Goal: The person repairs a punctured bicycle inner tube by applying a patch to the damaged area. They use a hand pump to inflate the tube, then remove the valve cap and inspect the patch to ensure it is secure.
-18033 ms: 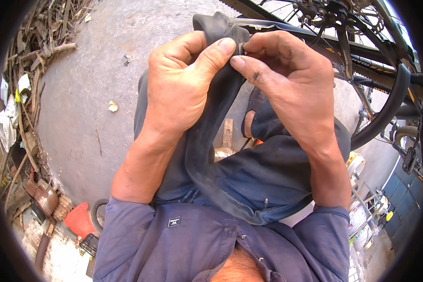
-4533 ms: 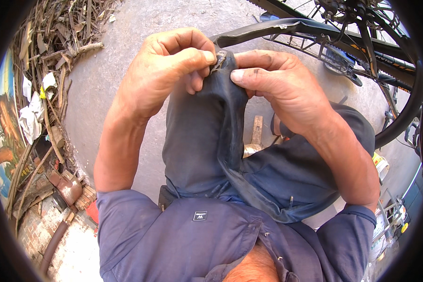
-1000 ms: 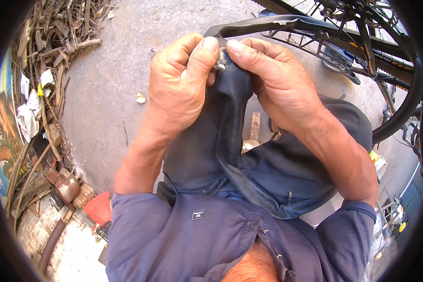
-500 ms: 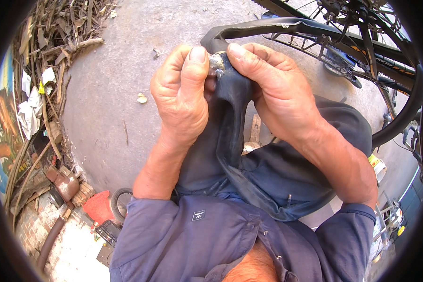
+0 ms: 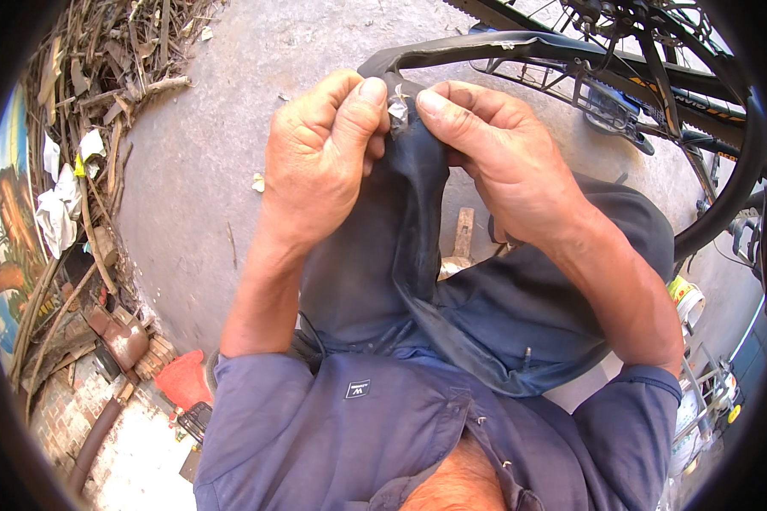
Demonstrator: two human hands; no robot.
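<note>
A black bicycle inner tube (image 5: 419, 162) stretches from the wheel, passes through my hands and drapes down over my lap, where its metal valve (image 5: 527, 356) sticks up. On the tube, between my thumbs, lies a small crinkled whitish film (image 5: 398, 109). My left hand (image 5: 322, 157) is closed, thumb against bent fingers, at the film's left edge; its fingertips are partly hidden. Just to the right, my right hand (image 5: 511, 162) pinches the tube, thumb on top and fingers curled behind it.
An upturned bicycle (image 5: 656, 77) stands at the upper right, its loose tyre (image 5: 733, 221) curving down the right side. Dry sticks (image 5: 136, 51) and white scraps (image 5: 58, 209) line the left. A red basin-like thing (image 5: 181, 379) sits lower left; a white tub (image 5: 689, 302) is at the right.
My left hand has shifted slightly left and up. The whitish film now stands out more from the tube, and the gap between my thumbs is a little wider. My right hand barely moved.
</note>
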